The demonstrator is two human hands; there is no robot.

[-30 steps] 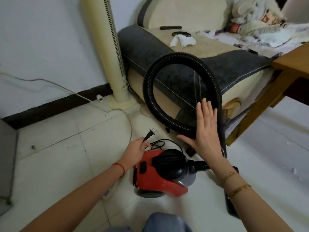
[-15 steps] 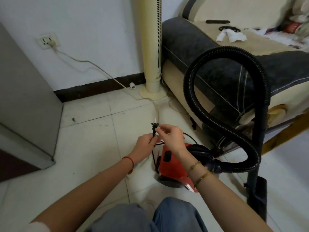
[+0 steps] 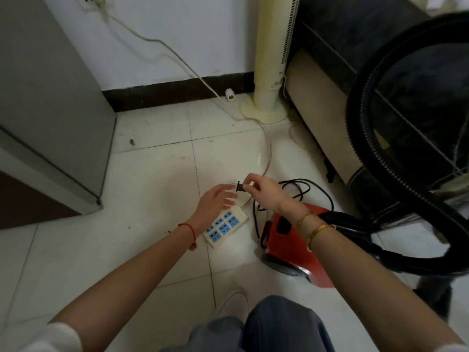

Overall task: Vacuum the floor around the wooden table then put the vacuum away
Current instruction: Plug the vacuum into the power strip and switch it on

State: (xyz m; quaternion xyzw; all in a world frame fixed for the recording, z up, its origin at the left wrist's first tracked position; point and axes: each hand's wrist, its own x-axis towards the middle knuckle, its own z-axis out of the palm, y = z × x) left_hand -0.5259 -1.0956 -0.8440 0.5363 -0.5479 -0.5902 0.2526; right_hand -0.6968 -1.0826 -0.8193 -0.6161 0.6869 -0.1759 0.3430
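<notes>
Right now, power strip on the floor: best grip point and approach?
Grip the power strip across its long bare edges, coming from above. It lies flat on the tiles, sockets up, and its cord end sits under the left hand; the near end is free.

Two hands, left (image 3: 215,201) and right (image 3: 264,190), are showing beside one red vacuum (image 3: 286,246). One black hose (image 3: 365,148) is looping right of the vacuum, and one plug (image 3: 239,187) is sitting left of it. One power strip (image 3: 224,228) is lying left of the vacuum, showing six blue sockets. One fan (image 3: 272,57) is standing beyond the vacuum.
</notes>
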